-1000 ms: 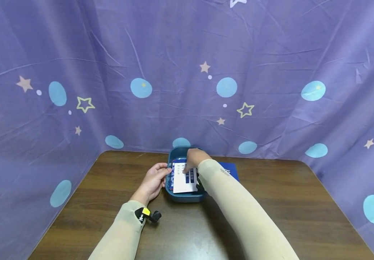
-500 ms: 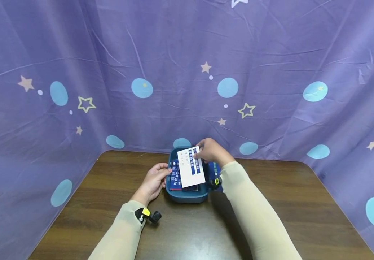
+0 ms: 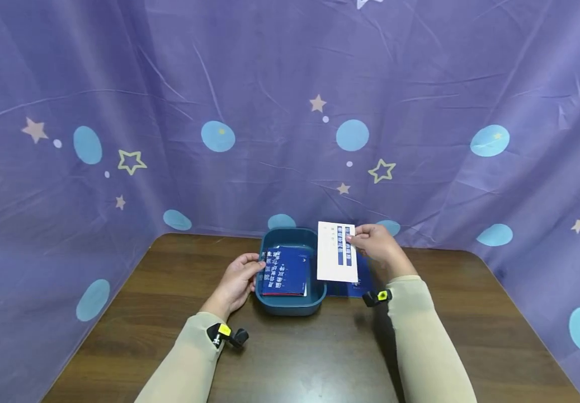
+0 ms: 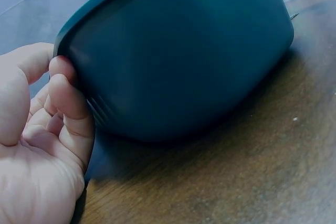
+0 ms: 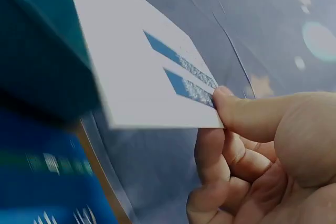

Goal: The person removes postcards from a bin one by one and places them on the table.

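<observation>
A teal plastic bin [image 3: 292, 309] stands on the table with several dark blue printed cards [image 3: 290, 271] piled inside. My left hand [image 3: 236, 281] grips the bin's left rim; in the left wrist view its thumb is at the rim and its fingers [image 4: 71, 95] curl against the outer wall. My right hand [image 3: 381, 249] pinches a white card [image 3: 329, 257] with two blue printed bars by its right edge, thumb [image 5: 252, 116] on the printed face. The white card is raised just right of the bin, overlapping a blue card [image 3: 359, 286] on the table.
The brown wooden table [image 3: 290, 358] runs back to a purple curtain [image 3: 279, 168] with stars and blue dots, close behind the bin. A black camera mount is strapped on each sleeved wrist.
My right hand has lifted the white card out of the bin and carried it right, past the bin's right rim. Blue cards in the bin are now uncovered. My left hand stays at the rim.
</observation>
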A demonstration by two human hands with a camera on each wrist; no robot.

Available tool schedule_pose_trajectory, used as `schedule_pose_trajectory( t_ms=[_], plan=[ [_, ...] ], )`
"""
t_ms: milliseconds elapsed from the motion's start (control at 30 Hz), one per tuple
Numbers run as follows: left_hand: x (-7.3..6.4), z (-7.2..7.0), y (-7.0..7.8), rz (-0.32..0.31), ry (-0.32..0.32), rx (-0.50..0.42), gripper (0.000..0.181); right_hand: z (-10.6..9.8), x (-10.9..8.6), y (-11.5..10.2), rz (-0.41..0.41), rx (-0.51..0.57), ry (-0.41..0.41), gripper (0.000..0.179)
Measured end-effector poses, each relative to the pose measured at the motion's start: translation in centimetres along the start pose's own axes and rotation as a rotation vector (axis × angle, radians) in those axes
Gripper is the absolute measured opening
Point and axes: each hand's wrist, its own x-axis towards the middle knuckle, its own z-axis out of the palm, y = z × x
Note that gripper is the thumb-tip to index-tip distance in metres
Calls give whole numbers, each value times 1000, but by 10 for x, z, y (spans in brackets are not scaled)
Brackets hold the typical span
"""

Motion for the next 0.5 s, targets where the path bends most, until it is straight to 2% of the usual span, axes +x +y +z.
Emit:
schedule_pose_trajectory(
  t_ms=[167,267,400,500],
  plan=[
    [1,0,-1,14,3,-4,32,-30,-4,19,11,-56,35,27],
    [2,-1,-2,10,1,2,30,-40,-5,34,68,-59,36,25],
    [3,-2,-3,4,3,-6,28,-43,-3,55,154,-40,33,23],
    [3,-1,-3,4,-3,-8,28,-40,1,67,179,-49,31,27]
  ],
)
